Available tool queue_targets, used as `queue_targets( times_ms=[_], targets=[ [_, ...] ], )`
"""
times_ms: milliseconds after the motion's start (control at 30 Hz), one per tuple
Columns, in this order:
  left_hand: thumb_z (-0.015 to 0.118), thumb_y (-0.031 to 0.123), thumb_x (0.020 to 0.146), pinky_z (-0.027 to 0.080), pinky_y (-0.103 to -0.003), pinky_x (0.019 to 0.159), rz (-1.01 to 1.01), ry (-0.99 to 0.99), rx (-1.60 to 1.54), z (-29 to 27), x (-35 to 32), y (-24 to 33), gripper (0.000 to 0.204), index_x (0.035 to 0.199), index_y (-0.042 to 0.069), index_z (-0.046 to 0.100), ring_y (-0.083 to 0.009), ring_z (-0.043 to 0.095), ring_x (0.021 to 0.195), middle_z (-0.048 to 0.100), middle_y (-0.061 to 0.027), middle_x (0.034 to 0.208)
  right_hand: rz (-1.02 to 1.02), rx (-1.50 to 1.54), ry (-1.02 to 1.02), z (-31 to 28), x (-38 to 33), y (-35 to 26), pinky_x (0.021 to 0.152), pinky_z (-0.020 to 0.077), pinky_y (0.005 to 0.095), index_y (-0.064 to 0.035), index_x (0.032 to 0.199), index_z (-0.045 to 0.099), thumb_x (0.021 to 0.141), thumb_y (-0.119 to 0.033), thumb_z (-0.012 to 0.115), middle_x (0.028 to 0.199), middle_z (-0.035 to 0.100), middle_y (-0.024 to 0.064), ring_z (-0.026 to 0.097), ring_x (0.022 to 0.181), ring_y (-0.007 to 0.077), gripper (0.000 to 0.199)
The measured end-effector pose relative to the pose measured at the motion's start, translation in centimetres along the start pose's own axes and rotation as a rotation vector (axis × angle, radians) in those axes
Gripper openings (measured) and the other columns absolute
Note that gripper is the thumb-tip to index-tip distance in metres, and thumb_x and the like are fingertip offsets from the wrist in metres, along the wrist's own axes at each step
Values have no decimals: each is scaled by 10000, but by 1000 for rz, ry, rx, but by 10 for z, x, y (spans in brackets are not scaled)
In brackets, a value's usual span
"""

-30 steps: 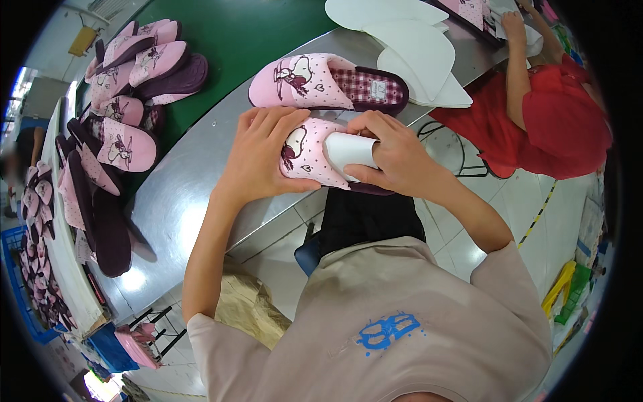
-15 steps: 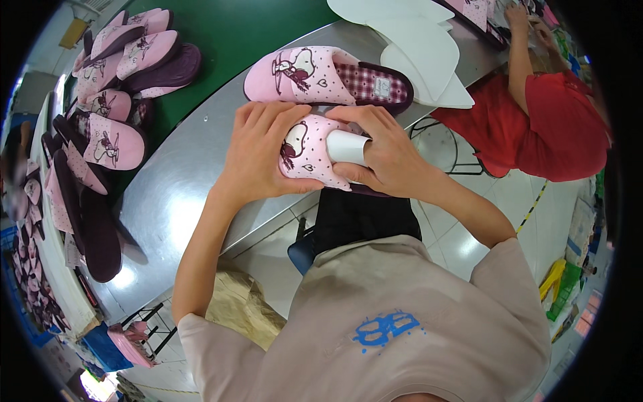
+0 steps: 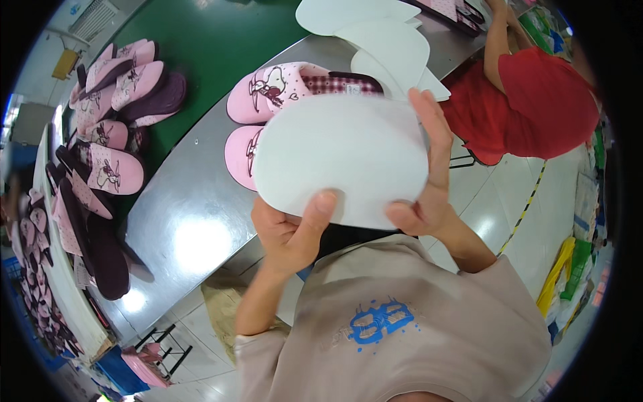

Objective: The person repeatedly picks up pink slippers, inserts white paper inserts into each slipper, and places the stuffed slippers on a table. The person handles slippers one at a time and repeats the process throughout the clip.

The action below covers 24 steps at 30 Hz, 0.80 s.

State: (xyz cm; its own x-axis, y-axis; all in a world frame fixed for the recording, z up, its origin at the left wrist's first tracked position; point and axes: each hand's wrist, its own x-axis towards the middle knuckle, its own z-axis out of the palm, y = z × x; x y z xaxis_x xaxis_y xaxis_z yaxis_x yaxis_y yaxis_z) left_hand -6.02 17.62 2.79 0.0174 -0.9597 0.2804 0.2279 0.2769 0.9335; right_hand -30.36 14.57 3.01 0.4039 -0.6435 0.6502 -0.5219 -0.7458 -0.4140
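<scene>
A white rounded sheet (image 3: 341, 157), like a card insert, is held up in front of me. My left hand (image 3: 288, 234) grips its lower left edge, thumb on the face and fingers behind. At its right end, my right hand (image 3: 435, 171) holds the edge between thumb and raised fingers. Partly covered by the sheet, a pink slipper (image 3: 238, 157) lies on the metal table (image 3: 181, 194). Beyond it sits a matching slipper (image 3: 249, 99) with a cartoon print and a plaid lining. Several more white sheets (image 3: 395, 57) are fanned out at the back.
Pink slippers with dark soles (image 3: 124, 90) are piled on the green surface (image 3: 221, 33) at the far left. More slippers (image 3: 100, 234) lean together at the table's left end. To the far right is a person in red (image 3: 542, 100), with other slippers (image 3: 449, 13) nearby.
Both hands have come off the near slipper, where a curled white piece was inside. They now hold a flat white sheet nearer to me, and the view has shifted slightly.
</scene>
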Motion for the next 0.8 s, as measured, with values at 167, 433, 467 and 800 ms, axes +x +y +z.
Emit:
queue_targets(
  times_ms=[167,433,467,800],
  targets=[
    [696,192,1064,509,-267,894,-112,19,-63,13,8,-1,318,1276,-41,657,-103,637,1031,730,-75,1152,399,397,224,10,17,-25,1217,315,515,49,1414,616,999,-352,681,1568,459,312,430,1460,436,580],
    [749,380,935,531,-390,1049,-211,-67,-430,17,5,-7,882,1611,18,311,-241,598,1311,598,-171,1410,-118,335,125,15,1,-13,920,605,374,-102,1273,789,862,-40,819,1362,674,239,715,1148,336,417],
    [781,382,901,528,-397,1061,-150,-99,-427,16,1,-10,941,1620,18,296,-247,593,1321,595,-176,1408,-167,240,94,13,0,-13,925,600,365,-81,1269,782,850,-48,826,1364,666,246,714,1148,344,423],
    [967,403,764,524,-455,1048,197,-207,106,4,-3,-19,1193,1630,31,234,-317,643,1256,625,-209,1350,283,795,18,9,-23,-21,1087,462,432,37,1209,702,980,-307,678,1528,488,229,577,1297,314,414]
  ],
)
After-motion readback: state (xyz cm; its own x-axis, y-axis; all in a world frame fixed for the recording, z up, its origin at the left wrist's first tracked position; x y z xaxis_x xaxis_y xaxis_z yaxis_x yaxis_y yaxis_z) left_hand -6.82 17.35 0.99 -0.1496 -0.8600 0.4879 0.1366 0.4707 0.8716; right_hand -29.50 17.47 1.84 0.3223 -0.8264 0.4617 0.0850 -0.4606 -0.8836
